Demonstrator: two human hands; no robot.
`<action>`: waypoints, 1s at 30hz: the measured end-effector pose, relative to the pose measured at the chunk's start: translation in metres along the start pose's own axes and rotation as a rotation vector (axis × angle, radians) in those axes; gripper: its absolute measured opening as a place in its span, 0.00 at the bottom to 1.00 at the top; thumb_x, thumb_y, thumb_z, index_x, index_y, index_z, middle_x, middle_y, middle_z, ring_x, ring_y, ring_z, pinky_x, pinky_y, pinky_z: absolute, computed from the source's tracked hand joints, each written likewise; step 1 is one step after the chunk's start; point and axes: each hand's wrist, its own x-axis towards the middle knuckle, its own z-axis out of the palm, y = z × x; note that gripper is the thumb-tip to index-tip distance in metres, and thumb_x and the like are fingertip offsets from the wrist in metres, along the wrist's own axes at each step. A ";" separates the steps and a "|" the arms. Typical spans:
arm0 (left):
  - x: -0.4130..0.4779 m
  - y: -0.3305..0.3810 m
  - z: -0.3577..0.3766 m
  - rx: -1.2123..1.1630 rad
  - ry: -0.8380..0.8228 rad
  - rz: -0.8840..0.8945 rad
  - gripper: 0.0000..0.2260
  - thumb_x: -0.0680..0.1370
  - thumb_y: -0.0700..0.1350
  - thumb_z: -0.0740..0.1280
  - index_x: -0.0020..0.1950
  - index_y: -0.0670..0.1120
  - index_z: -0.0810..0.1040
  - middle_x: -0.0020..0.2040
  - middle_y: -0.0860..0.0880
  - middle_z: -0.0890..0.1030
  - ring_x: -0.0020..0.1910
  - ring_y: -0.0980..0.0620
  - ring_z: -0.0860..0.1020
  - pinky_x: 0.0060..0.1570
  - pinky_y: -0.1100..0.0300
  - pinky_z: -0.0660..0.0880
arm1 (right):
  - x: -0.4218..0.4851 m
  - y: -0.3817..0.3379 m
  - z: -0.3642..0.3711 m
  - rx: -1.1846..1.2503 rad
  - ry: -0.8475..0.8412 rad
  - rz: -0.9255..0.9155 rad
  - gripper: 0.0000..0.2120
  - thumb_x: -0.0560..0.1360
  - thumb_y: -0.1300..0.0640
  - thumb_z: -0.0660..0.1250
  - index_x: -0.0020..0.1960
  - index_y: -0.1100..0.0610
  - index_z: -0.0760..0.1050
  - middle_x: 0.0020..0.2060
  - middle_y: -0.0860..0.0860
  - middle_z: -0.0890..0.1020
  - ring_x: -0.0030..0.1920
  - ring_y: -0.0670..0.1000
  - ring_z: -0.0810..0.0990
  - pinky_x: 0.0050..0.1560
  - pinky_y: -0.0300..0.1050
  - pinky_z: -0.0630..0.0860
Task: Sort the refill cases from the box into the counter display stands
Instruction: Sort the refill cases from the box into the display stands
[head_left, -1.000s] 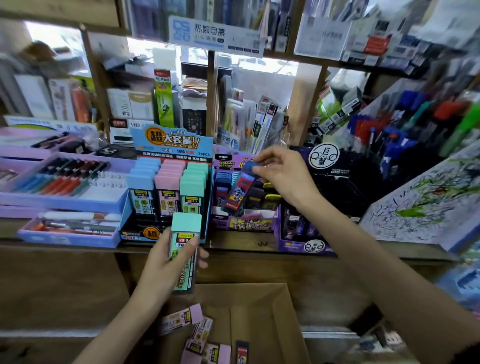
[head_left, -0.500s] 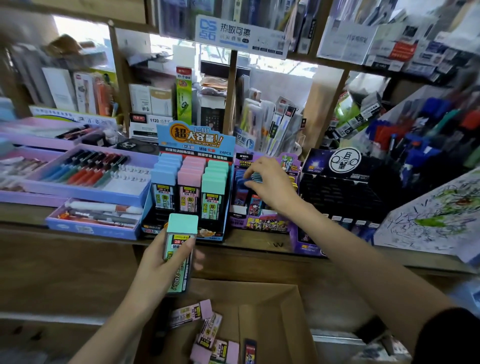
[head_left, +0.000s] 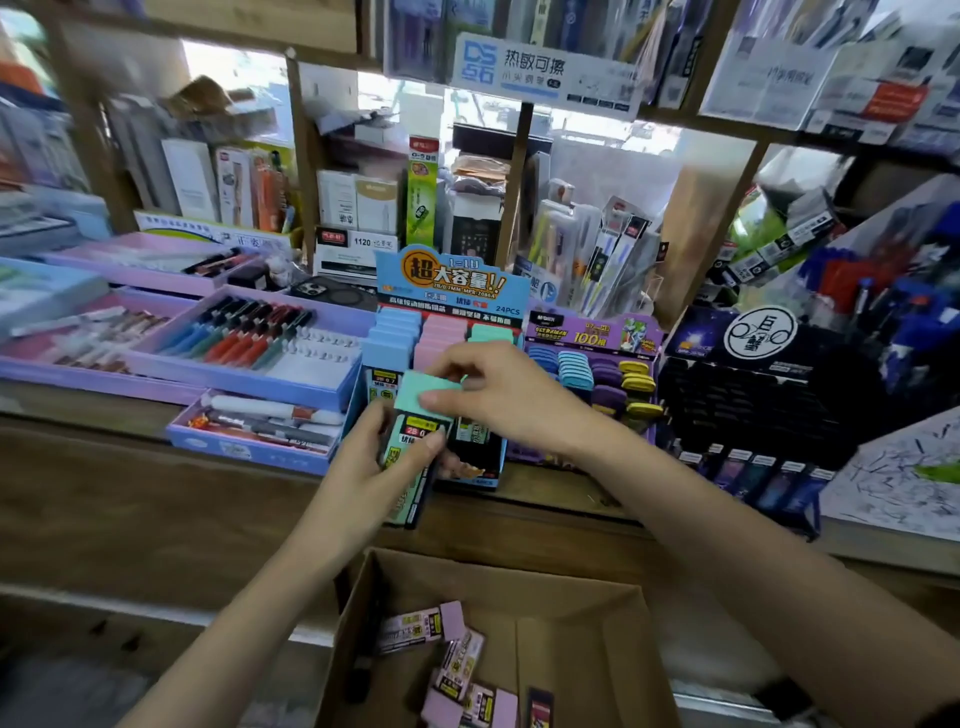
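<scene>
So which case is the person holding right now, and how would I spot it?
Find the blue display stand with the tall header, mid-counter. In front of it the left hand grips one case while the right hand pinches its top. Its cap is mint green, unlike the pink ones lying in the box below.

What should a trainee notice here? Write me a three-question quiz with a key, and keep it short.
1. True or false: the left hand and the right hand both hold the green case.
2. What cap colour do the cases lying in the cardboard box mostly have? A blue, B pink, C yellow.
3. Fill in: the blue display stand has columns of blue, pink and ____ caps.
Key: 1 true; 2 B; 3 green.
</scene>
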 end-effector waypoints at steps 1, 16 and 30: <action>0.003 -0.002 -0.007 0.075 0.033 0.010 0.14 0.72 0.50 0.67 0.55 0.49 0.72 0.46 0.51 0.83 0.47 0.55 0.81 0.45 0.66 0.76 | 0.005 0.000 -0.005 -0.019 0.029 -0.011 0.05 0.74 0.58 0.70 0.49 0.58 0.79 0.44 0.50 0.80 0.48 0.52 0.79 0.54 0.53 0.75; 0.020 -0.060 -0.031 1.111 -0.175 0.218 0.21 0.77 0.51 0.67 0.68 0.47 0.72 0.68 0.49 0.73 0.66 0.49 0.70 0.64 0.57 0.65 | 0.002 0.048 -0.023 -0.351 0.245 0.020 0.15 0.74 0.55 0.69 0.59 0.59 0.78 0.55 0.53 0.81 0.55 0.51 0.77 0.49 0.36 0.65; 0.019 -0.060 -0.030 1.122 -0.149 0.208 0.16 0.77 0.46 0.66 0.65 0.46 0.73 0.66 0.49 0.75 0.65 0.49 0.72 0.63 0.55 0.65 | -0.011 0.059 -0.004 -0.860 0.289 -0.225 0.16 0.72 0.56 0.72 0.58 0.60 0.80 0.50 0.61 0.78 0.49 0.63 0.75 0.45 0.55 0.74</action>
